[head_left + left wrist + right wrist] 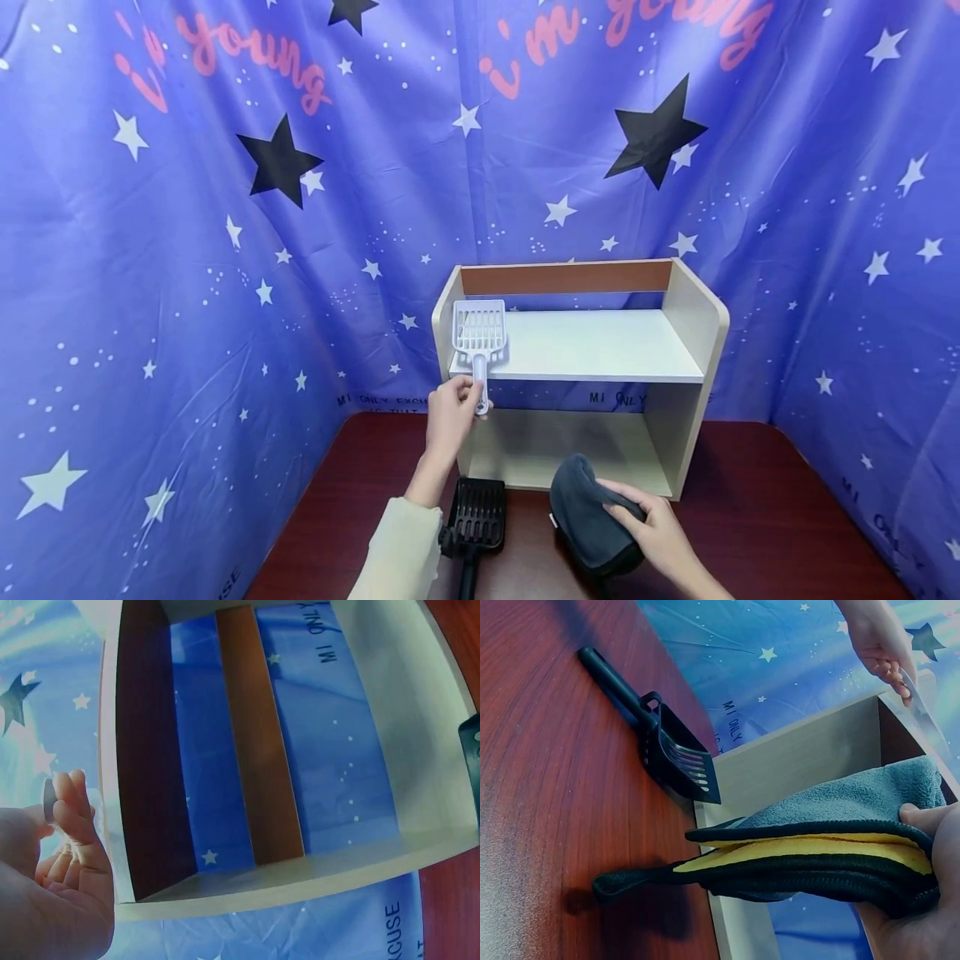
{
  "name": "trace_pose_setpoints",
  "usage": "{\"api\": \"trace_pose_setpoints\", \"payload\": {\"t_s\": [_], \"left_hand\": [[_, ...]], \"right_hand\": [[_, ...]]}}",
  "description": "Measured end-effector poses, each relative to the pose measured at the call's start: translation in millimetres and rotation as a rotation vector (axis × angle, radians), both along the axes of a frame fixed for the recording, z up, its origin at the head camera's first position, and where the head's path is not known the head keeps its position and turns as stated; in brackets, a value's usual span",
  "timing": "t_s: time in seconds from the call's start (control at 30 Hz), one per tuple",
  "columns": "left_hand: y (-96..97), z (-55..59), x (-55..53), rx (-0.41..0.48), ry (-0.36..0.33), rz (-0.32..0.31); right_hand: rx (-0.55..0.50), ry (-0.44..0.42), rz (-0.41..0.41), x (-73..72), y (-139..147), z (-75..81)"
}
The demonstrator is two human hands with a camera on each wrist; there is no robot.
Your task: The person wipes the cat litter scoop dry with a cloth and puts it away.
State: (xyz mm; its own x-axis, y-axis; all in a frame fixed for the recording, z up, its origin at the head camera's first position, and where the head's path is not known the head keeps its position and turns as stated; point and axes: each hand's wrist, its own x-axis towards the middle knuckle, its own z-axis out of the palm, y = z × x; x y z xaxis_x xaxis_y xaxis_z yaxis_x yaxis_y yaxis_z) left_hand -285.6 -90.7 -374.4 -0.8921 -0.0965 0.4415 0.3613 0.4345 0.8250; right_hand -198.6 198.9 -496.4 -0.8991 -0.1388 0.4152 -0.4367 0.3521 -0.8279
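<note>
A white slotted litter scoop point(480, 343) is pinched near the end of its handle by my left hand point(452, 412). Its slotted head points up and lies in front of the upper shelf; whether it touches the board I cannot tell. In the left wrist view only the scoop's thin edge point(49, 801) shows between thumb and fingers. My right hand point(654, 527) grips a folded dark grey cloth point(588, 512) above the table, before the shelf's lower opening. The right wrist view shows the cloth's yellow inner side point(832, 851) and a narrow dark loop hanging at one end.
A two-tier shelf unit point(693, 417) with a white upper board point(600, 342) stands at the back of the dark red table point(360, 500). In front of its left side lies a black slotted scoop point(664, 742). A blue star-printed curtain point(390, 208) hangs behind and at both sides.
</note>
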Motion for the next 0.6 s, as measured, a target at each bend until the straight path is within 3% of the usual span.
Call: {"api": "trace_pose_setpoints", "payload": {"t_s": [0.27, 0.43, 0.6], "left_hand": [[-0.2, 5.1, -19.9, 0.012, -0.023, 0.059], [0.1, 8.8, -25.6, 0.066, -0.043, 0.078], [1.9, 11.4, -30.3, 0.069, -0.008, 0.135]], "right_hand": [[-0.015, -0.001, -0.003, 3.4, 0.3, -0.9], [-0.011, -0.051, -0.016, 3.5, 0.9, -3.0], [0.018, -0.053, -0.043, 3.0, 1.1, -4.1]]}}
